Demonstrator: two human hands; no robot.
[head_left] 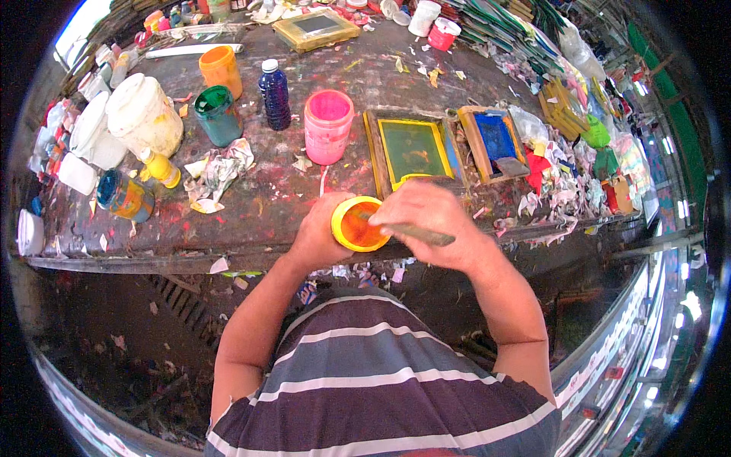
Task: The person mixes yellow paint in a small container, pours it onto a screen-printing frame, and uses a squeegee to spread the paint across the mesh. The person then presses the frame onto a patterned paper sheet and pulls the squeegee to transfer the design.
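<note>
At the table's near edge, my left hand is wrapped round the left side of a yellow tub. Orange paint coats the tub's inside. My right hand grips a flat stick, whose far end dips into the tub; how deep it reaches I cannot tell. Just beyond my hands lies a wooden screen-printing frame with yellow-edged mesh. To its right is a smaller frame smeared with blue paint. A pink tub stands beyond my left hand.
On the left stand white buckets, a green paint tub, an orange tub, a dark blue bottle and a small yellow bottle. Crumpled paper lies near them. Scraps pile up on the right. Another frame lies at the back.
</note>
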